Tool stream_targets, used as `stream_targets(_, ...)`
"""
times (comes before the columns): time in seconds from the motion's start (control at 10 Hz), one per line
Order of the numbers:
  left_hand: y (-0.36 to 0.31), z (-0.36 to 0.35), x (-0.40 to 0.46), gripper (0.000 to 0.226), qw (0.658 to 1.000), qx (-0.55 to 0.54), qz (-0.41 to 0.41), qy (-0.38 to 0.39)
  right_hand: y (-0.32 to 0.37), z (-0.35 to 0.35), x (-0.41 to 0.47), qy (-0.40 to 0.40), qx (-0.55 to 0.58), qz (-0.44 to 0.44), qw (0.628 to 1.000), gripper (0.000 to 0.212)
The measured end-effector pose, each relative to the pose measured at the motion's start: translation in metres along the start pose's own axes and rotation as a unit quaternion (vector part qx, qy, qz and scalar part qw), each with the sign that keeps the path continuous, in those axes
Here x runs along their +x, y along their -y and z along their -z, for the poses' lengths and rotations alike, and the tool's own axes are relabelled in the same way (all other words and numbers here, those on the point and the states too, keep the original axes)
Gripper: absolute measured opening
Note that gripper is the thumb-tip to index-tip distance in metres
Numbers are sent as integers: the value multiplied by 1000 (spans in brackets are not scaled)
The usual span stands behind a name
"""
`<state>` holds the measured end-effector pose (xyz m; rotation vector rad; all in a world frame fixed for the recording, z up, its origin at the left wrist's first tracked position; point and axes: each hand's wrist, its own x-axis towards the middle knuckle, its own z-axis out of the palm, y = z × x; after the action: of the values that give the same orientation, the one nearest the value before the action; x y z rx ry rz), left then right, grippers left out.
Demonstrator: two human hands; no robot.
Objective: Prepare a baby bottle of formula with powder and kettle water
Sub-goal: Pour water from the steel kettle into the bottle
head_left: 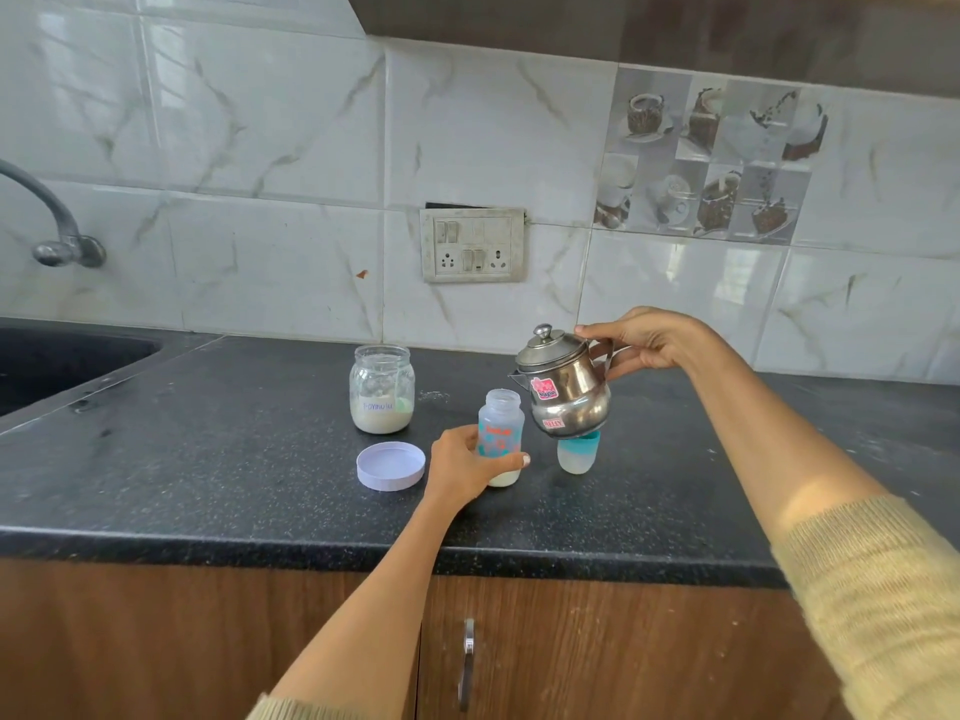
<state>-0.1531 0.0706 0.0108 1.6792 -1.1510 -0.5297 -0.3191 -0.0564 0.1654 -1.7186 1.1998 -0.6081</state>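
An open baby bottle (500,423) with a printed pattern stands on the black counter (208,459), with pale powder at its bottom. My left hand (460,467) wraps around its lower part. My right hand (644,340) grips the handle of a small steel kettle (563,389) held in the air, tilted with its spout toward the bottle's mouth, just right of it. No stream is visible. An open glass jar (382,389) labelled formula holds powder behind the bottle. Its white lid (390,466) lies flat to the left of my left hand.
The bottle's cap with its teal ring (577,452) stands under the kettle. A dark sink (57,361) and a tap (57,220) are at the far left. A switch and socket panel (472,245) is on the tiled wall. Wooden cabinet doors (623,646) lie below the counter edge.
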Motion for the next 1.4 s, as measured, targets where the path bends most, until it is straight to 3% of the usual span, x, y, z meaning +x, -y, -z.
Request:
stream_targets(0.4,4,-2,4,63,1000,-13,-3,1,7,-7,-3,-12,-54,-2,998,44)
stream_targets(1.0,5,-3,6,63,1000,-9,-2,-1,28,-12,-6,-27,-137,1,990,50)
stream_targets(1.4,5,-3,8,65,1000,5,9,7,41,-16,-6,-35,-199,12,979,35)
